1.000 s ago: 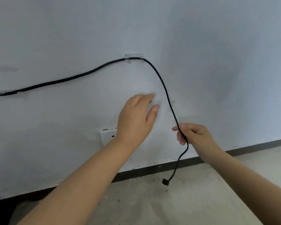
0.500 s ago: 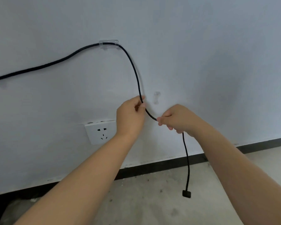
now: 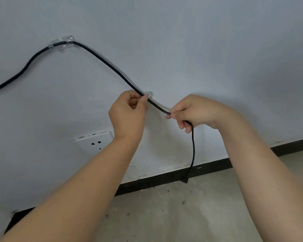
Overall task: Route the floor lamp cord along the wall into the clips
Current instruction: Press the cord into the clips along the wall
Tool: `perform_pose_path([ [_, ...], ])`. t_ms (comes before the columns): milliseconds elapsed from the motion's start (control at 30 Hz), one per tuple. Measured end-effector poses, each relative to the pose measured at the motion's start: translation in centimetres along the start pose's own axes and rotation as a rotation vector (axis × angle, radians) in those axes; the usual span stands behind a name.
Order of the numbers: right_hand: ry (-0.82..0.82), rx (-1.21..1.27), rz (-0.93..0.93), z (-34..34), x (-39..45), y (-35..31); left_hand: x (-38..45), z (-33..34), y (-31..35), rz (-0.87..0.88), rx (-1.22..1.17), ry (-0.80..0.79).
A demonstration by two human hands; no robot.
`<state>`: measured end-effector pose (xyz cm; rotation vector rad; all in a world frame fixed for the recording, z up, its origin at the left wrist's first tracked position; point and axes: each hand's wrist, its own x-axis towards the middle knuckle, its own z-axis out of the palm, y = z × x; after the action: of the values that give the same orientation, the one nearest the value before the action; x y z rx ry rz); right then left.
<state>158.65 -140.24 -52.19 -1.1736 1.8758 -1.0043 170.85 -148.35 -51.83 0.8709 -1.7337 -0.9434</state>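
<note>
We find the cord (image 3: pixel 103 62) light and limp, best pinched close beside the mid-frame clip (image 3: pixel 148 93), left hand (image 3: pixel 128 113) and right hand (image 3: pixel 196 111) both clamped on it.

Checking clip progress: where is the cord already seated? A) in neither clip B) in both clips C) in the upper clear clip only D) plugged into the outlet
C: the cord runs through the upper clip, while at the lower clip the left hand and right hand hold it in front, not visibly pressed in; the outlet is empty.
</note>
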Motion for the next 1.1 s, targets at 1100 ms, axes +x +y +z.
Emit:
perform_pose_path([
  [1100,0.602,0.299,-0.309,13.0,4.0,6.6,2.9,-2.4,1.9,0.183,0.428,-0.327],
])
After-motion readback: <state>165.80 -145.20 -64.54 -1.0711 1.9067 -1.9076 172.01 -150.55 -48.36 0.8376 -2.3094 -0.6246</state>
